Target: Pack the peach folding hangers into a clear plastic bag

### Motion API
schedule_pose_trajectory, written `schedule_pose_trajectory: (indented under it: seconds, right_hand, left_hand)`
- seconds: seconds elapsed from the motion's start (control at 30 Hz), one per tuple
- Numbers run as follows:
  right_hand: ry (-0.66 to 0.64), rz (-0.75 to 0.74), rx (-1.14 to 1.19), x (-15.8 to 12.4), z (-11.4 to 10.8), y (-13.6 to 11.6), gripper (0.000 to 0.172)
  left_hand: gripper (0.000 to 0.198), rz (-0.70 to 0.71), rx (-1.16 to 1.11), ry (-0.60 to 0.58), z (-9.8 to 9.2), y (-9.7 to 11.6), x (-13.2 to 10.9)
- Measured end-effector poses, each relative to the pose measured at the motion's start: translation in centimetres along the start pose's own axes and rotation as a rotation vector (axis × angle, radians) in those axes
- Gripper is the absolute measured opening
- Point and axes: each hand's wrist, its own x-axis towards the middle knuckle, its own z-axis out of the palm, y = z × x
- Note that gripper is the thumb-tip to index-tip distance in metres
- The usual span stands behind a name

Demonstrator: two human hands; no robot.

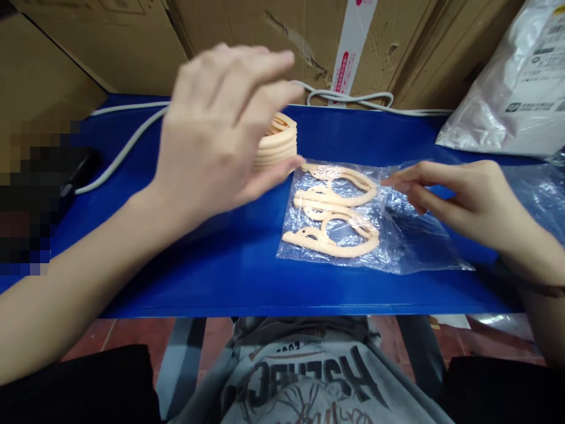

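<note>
My left hand (pixel 216 129) is raised at centre left, its fingers and thumb apart, slightly blurred. Behind and beside it rises a stack of peach-coloured plastic pieces (pixel 282 141), partly hidden by the hand. The left thumb tip comes near the upper left corner of a clear plastic bag (pixel 401 253). Flat inside this bag lie a few peach plastic pieces (pixel 348 248) with rings and curved arms, like folding hangers. At the bag's right part, my right hand (pixel 468 194) has its index finger extended onto the film and its other fingers curled around it.
The bag lies on a blue tabletop (pixel 212 282). Cardboard boxes (pixel 247 35) stand along the back, with a white cable (pixel 128 144) running in front. A white packed bag (pixel 507 88) sits at the back right. More clear film (pixel 538 194) lies at the right.
</note>
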Motion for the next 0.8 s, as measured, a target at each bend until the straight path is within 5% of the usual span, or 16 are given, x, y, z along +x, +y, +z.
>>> schedule_pose_trajectory:
  seconds: [0.1, 0.2, 0.43, 0.67, 0.8]
  right_hand:
    - [-0.007, 0.026, -0.005, 0.1, -0.2, -0.1, 0.035]
    - [-0.017, 0.031, -0.044, 0.2, 0.1, 0.1, 0.038]
    - [0.082, -0.049, -0.111, 0.1, 0.6, 0.6, 0.035]
    - [0.066, -0.056, -0.128, 0.2, 0.5, 0.3, 0.035]
    - [0.047, -0.039, -0.075, 0.2, 0.8, -0.2, 0.034]
  left_hand:
    - [0.086, -0.152, 0.189, -0.223, -0.5, -1.3, 0.7]
    - [0.095, -0.142, 0.287, -0.380, 0.0, -2.0, 1.2]
    - [0.143, -0.193, -0.047, -0.086, 3.5, -3.0, 0.9]
    - [0.127, -0.133, 0.029, -0.024, 3.7, -3.5, 0.7]
    - [0.121, -0.079, 0.061, 0.112, 2.8, -2.2, 0.5]
